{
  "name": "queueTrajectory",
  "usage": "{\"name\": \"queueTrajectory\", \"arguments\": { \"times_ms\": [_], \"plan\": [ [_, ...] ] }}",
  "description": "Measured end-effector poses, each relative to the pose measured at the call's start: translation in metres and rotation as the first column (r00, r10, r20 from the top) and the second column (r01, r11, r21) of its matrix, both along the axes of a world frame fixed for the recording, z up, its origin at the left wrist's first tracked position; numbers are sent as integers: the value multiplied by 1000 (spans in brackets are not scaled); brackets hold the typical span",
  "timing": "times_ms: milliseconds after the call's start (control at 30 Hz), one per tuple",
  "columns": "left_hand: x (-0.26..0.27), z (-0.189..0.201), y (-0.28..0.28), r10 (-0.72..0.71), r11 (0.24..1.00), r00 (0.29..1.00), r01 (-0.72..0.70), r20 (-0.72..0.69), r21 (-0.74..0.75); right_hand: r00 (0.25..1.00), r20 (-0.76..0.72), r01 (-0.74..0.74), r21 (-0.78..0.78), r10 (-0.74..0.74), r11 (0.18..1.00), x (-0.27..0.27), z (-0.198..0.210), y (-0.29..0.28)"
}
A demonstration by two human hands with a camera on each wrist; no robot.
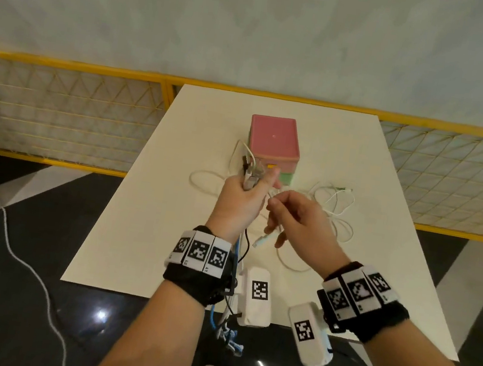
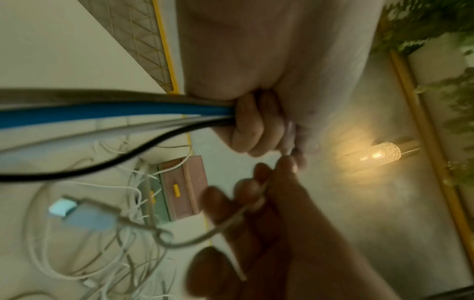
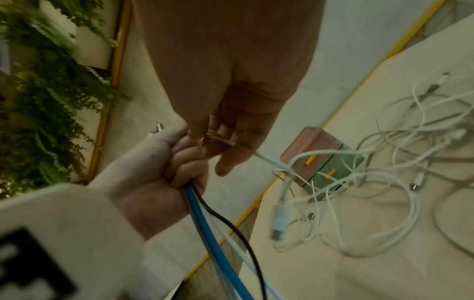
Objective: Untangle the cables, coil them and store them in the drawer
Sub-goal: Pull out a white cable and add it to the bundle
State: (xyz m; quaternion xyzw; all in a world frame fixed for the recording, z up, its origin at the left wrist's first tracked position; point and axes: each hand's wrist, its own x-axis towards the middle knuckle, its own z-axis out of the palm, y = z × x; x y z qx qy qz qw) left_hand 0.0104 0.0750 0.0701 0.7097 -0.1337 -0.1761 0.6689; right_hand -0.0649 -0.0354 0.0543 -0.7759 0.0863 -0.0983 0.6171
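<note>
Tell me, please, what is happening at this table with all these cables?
A person is sorting a tangle of cables. The left hand grips a bundle of cables, blue, black and white, by their ends. The right hand pinches one white cable, whose plug hangs free. More white cables lie loose on the table beside the small drawer box, both drawers shut. Nothing looks coiled yet.

no words, brands or numbers can be read anywhere. the only signs are black-and-white square code markers on the wristbands (image 1: 200, 253) and on the white camera housings (image 1: 258, 297) just behind each hand, which carry no legible text.
</note>
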Motion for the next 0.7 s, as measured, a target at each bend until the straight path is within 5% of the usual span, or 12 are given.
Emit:
{"name": "queueTrajectory", "arguments": {
  "times_ms": [100,200,433,600,700],
  "plan": [
    [4,9,0,27,990,999,-31,-29,-140,1000,-1,-28,-56,28,998,-3,2,-1],
    [-1,14,-4,-38,995,999,40,21,-91,997,63,-44,-32,46,998,0,9,0],
    [18,35,5,236,917,970,-242,-56,-318,983,-18,-180,-249,181,952,8,-4,-22],
    [21,57,14,163,830,980,-198,-113,-521,970,-74,-238,-456,230,858,29,-22,-50],
    [24,67,26,178,851,983,-181,-53,-493,968,-146,-250,-515,203,820,36,-28,-66]
  ]
}}
